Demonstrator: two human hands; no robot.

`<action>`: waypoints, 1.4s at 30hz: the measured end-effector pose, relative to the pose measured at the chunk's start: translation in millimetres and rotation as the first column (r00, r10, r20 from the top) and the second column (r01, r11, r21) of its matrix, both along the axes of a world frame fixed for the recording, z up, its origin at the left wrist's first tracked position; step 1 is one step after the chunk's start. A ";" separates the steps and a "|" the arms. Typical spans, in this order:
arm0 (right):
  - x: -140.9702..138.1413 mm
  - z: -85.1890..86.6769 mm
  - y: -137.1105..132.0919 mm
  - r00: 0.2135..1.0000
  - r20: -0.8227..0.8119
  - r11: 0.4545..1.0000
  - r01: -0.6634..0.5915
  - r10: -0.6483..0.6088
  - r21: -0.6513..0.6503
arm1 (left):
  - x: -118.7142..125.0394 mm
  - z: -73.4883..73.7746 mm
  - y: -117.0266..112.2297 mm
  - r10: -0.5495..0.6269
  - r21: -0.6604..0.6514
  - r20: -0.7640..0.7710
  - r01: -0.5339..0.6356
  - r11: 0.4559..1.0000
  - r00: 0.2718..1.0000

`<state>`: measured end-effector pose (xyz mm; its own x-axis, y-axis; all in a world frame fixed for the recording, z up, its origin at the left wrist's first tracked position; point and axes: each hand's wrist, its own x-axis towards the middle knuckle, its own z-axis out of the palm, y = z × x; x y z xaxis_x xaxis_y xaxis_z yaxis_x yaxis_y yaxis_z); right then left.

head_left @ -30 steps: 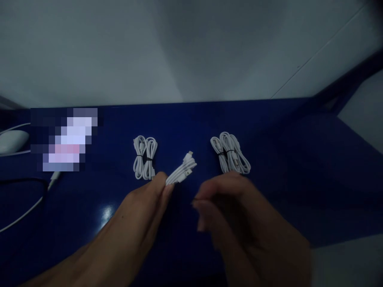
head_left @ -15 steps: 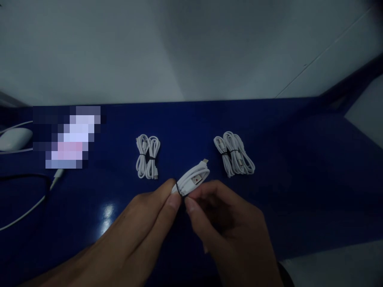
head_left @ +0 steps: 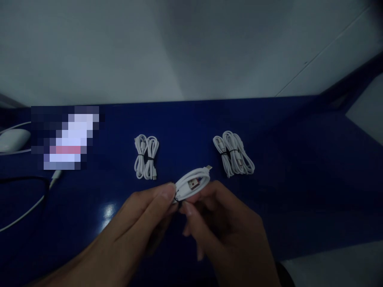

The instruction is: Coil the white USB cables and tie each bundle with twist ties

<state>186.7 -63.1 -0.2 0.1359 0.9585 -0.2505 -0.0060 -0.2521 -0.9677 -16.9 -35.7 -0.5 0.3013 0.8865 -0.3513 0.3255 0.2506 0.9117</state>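
Observation:
A coiled white USB cable is held up over the blue table. Its metal USB-A plug faces me inside the loop, and a smaller plug sticks out at the upper right. My left hand is closed, pinching the lower left end of the coil between thumb and fingers. A thin black tie goes round the coil there. My right hand is closed too, with its thumb and forefinger pinched at the tie below the coil. The tie's ends are mostly hidden by those fingertips.
Tied white cables lie in two groups on the blue table: a left group and a right group. Farther left are a blurred-out bright device with a cable, and a white mouse. A pale wall stands behind.
My left thumb has shifted up and left on the coil. The coil has turned slightly, its USB-A plug now lower and further left. My right fingertips have moved slightly down and left with the tie.

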 end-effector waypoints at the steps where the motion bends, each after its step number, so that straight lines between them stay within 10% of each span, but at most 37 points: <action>1: 0.8 -0.1 0.0 1.000 0.002 1.000 -0.013 0.013 0.004 | 4.2 2.1 6.5 -0.004 -0.106 0.029 0.007 0.994 1.000; 4: 4.1 -1.0 -0.3 0.997 0.062 0.998 -0.056 0.054 0.026 | 19.1 7.4 21.6 0.039 -0.388 0.114 0.009 0.922 0.993; 10: 11.1 -3.7 -0.1 0.989 0.137 0.992 -0.068 0.052 0.109 | 36.1 13.9 30.2 0.036 -0.509 0.274 0.113 0.854 0.961; 21: 41.7 0.5 9.3 0.915 0.233 0.913 -0.372 0.330 0.167 | 27.7 8.8 32.8 -0.095 -0.511 0.344 0.271 0.816 0.934; 32: 37.2 3.1 17.3 0.921 0.253 0.939 -0.330 0.296 0.101 | 30.0 17.0 36.4 -0.162 -0.507 0.227 0.259 0.822 0.960; 42: 38.7 9.6 19.5 0.914 -0.214 0.914 -0.379 0.346 -0.142 | 30.1 11.6 37.4 -0.175 -0.486 0.208 0.257 0.835 0.962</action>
